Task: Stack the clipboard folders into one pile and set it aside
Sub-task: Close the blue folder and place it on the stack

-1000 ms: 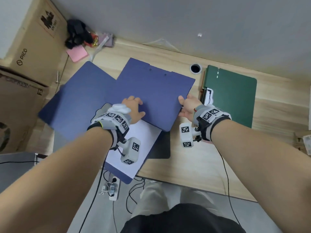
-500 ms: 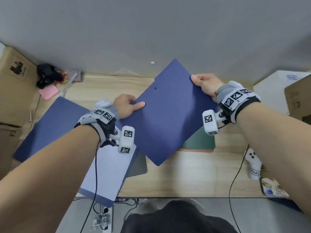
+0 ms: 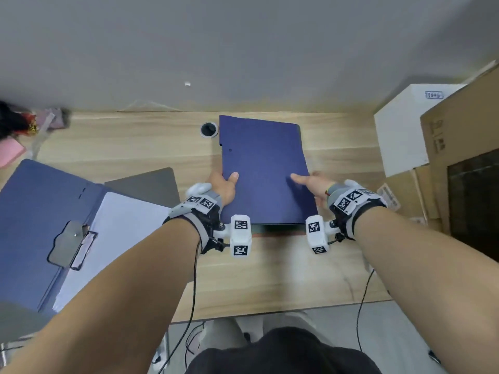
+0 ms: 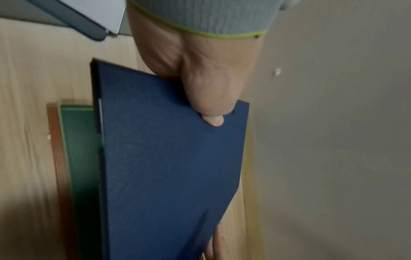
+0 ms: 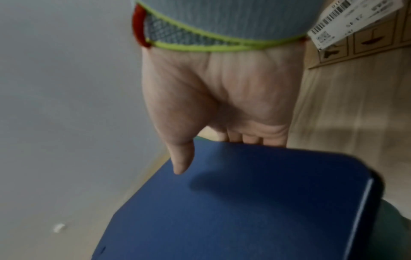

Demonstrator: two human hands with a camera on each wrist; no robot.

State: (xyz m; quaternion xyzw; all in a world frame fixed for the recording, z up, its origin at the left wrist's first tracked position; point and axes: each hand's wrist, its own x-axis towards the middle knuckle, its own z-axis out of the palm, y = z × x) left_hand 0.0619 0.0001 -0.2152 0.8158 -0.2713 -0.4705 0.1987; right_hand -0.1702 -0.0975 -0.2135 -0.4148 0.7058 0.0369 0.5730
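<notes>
A closed dark blue clipboard folder lies over a green folder and a red-brown one on the wooden desk. My left hand grips its left edge, thumb on top. My right hand holds its right edge, thumb lifted above the cover and fingers under the edge. Only slim strips of the green and red-brown folders show below the blue one. An open blue clipboard folder with white paper lies at the left.
A grey folder peeks from under the open one. A cable hole sits left of the stack. Cardboard and white boxes stand at the right. Clutter lies in the far left corner. Bare desk lies in front of the stack.
The blue folder, held tilted in the air half a second ago, has come down flat onto the green folder at the right. Both hands moved right with it.
</notes>
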